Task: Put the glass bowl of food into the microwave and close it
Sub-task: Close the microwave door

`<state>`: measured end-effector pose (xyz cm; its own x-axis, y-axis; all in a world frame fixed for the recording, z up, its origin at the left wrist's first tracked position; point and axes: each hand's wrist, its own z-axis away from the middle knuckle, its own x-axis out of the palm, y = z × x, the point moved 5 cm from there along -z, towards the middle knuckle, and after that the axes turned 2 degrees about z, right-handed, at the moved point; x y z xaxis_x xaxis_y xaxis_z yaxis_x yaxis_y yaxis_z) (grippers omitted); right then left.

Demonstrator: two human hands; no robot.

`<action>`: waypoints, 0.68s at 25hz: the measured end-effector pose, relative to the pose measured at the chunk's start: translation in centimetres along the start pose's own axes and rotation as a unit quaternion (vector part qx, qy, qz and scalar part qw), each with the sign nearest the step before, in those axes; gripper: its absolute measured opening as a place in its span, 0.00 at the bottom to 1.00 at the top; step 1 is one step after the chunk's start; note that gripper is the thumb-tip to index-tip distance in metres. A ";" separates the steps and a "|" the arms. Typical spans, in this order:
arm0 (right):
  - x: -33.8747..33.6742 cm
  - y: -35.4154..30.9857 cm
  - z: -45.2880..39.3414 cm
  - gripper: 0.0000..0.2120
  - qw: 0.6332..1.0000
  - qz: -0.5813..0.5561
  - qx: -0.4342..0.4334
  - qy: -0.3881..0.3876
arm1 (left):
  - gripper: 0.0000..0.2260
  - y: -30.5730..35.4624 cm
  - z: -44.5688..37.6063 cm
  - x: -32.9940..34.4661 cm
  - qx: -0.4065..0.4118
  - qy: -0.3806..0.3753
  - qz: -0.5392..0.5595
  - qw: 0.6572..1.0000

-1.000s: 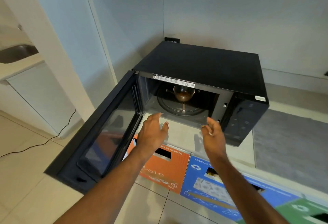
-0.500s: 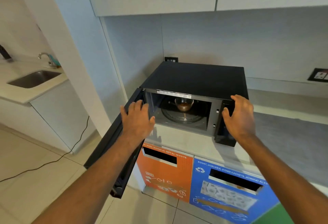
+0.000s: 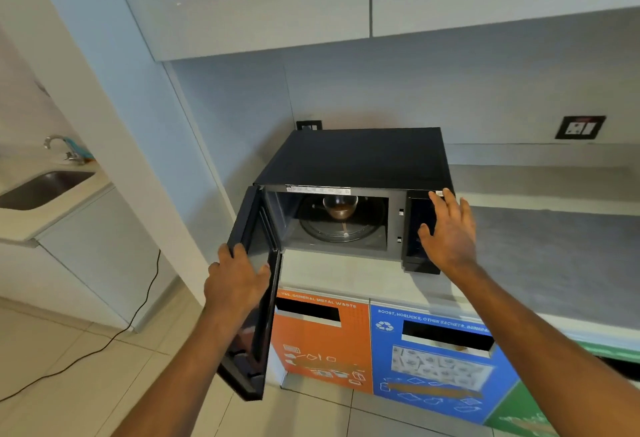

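Observation:
A black microwave (image 3: pixel 360 156) stands on the counter with its door (image 3: pixel 254 301) swung out to the left. Inside, a glass bowl (image 3: pixel 340 207) of brown food sits on the round turntable. My left hand (image 3: pixel 235 280) grips the top outer edge of the door, fingers curled over it. My right hand (image 3: pixel 448 232) lies flat with fingers spread against the microwave's control panel at its right front.
The grey counter (image 3: pixel 554 249) runs right of the microwave. Under it stand an orange bin front (image 3: pixel 322 343) and a blue bin front (image 3: pixel 436 360). A sink (image 3: pixel 41 187) with a tap lies far left. A black cable (image 3: pixel 114 336) trails over the tiled floor. Cabinets hang overhead.
Both hands drew back out of the microwave. The left one took hold of the door and swung it partly inward; the right one settled on the control panel. My view pulled back.

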<state>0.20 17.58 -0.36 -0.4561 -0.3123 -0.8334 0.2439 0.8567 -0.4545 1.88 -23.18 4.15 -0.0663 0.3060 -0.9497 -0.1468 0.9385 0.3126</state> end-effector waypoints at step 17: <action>0.4 0.7 -1.7 0.37 0.999 -0.006 -0.026 -0.018 | 0.30 18.0 -2.1 8.7 0.318 -0.040 0.075 0.944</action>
<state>-1.23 18.77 -0.45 -0.4265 -0.3364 -0.8396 0.1944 0.8725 -0.4483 -3.41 -3.99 1.54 0.0388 0.4298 -0.9021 0.4825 0.7825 0.3936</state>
